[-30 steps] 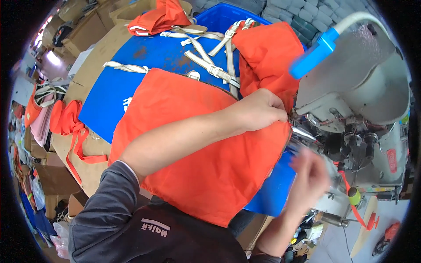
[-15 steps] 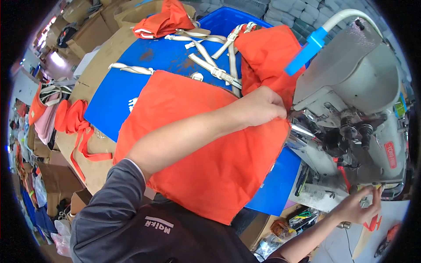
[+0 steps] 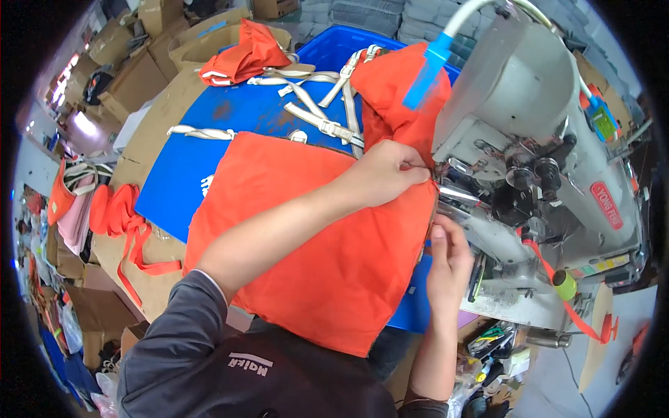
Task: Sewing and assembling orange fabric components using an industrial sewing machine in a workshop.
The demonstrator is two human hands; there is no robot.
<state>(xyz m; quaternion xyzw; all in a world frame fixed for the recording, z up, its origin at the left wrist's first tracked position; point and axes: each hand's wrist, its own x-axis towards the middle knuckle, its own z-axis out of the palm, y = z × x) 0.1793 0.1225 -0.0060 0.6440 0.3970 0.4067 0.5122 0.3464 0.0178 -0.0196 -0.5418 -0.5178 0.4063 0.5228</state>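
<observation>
Right hand is coming back from the lower right, where it was reaching half a second ago, and is now sitting at the right edge of the orange fabric, just below the sewing machine head. Fingers curled against the cloth edge; can't tell whether it is actually pinching it. Left hand is staying put, fingertips pinched on the fabric's top right corner, pressing it in right at the needle area.

Fabric: plain bright orange panel, matte woven look, roughly rectangular, lying flat over the person's left forearm and lap, a few soft creases. Right edge is touching the machine. A second orange piece is bunching up behind the left hand, against the machine's left side.

Under the panel a blue sheet is lying on the table, with beige straps and buckles strewn across it. Another orange bundle is sitting at the far edge. Orange webbing is trailing off the table's left side. Cardboard boxes are stacked beyond.
</observation>
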